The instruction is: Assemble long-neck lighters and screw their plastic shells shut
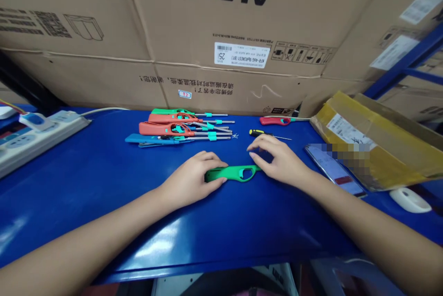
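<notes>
Workshop-like: blue bench, screwdriver, cardboard panel.

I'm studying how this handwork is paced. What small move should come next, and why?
Probably close the thumb and forefinger of the right hand on the trigger end of the green lighter to steady it: the left hand grips the other end, while the right thumb and forefinger show a gap with nothing visible between them.

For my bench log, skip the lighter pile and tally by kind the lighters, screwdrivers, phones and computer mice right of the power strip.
Lighters: 2, a green lighter and a red lighter
Screwdriver: 1
Phone: 1
White mouse: 1
Total: 5
</notes>
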### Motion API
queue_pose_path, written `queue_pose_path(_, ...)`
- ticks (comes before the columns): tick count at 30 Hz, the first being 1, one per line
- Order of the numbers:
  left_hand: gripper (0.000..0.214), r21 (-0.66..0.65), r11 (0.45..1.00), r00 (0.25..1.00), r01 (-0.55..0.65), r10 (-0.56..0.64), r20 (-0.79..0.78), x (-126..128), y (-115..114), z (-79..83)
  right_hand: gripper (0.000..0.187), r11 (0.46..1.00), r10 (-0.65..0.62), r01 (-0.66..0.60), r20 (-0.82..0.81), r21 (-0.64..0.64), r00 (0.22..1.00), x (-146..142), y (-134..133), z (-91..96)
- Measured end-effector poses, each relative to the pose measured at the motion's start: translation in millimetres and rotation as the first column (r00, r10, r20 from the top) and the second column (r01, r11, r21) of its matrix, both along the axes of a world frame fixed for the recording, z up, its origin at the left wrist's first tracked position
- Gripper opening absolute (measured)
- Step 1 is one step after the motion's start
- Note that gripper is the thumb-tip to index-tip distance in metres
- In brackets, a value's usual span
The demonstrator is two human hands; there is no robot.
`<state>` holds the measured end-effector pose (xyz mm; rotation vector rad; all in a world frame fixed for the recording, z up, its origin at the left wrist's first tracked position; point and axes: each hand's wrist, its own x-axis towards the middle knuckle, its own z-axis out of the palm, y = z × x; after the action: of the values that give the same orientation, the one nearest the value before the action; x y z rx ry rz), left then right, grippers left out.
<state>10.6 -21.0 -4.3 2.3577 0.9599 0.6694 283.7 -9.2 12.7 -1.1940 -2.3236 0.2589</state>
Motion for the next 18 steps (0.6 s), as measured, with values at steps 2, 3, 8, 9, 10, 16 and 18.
queue_pose_path(2,0.025,-0.007,1.000,1.000,-0.021,0.021,0.018,1.7,-1.4,-3.2,0.018,0.999,-0.050,0.051,0.046,-0.016,0.998,-5.7,19.4,-2.0)
queue_pose_path(3,0.024,-0.004,0.999,0.999,-0.032,0.032,0.022,2.7,-2.4,-4.8,0.020,0.997,-0.067,0.069,0.070,-0.029,0.995,-8.9,29.9,-3.5)
queue_pose_path(8,0.026,0.006,0.998,0.997,-0.066,0.066,0.028,6.1,-8.5,-9.9,0.013,0.986,-0.128,0.144,0.164,-0.086,0.978,-25.9,70.4,-14.2)
queue_pose_path(9,0.026,0.004,0.998,0.998,-0.065,0.065,0.026,6.6,-9.4,-10.2,0.021,0.984,-0.135,0.154,0.182,-0.094,0.974,-28.8,74.5,-16.7)
queue_pose_path(10,0.026,0.001,0.998,0.998,-0.063,0.063,0.024,7.2,-10.1,-10.5,0.027,0.981,-0.142,0.164,0.196,-0.101,0.970,-31.4,77.3,-18.9)
queue_pose_path(16,0.028,-0.019,0.998,0.998,-0.065,0.065,0.019,10.6,-10.9,-11.4,0.037,0.969,-0.184,0.215,0.228,-0.119,0.956,-37.3,75.9,-22.2)
queue_pose_path(18,0.030,-0.026,0.998,0.998,-0.057,0.057,0.024,10.9,-10.2,-11.1,0.036,0.966,-0.194,0.227,0.234,-0.124,0.953,-35.8,71.1,-19.3)
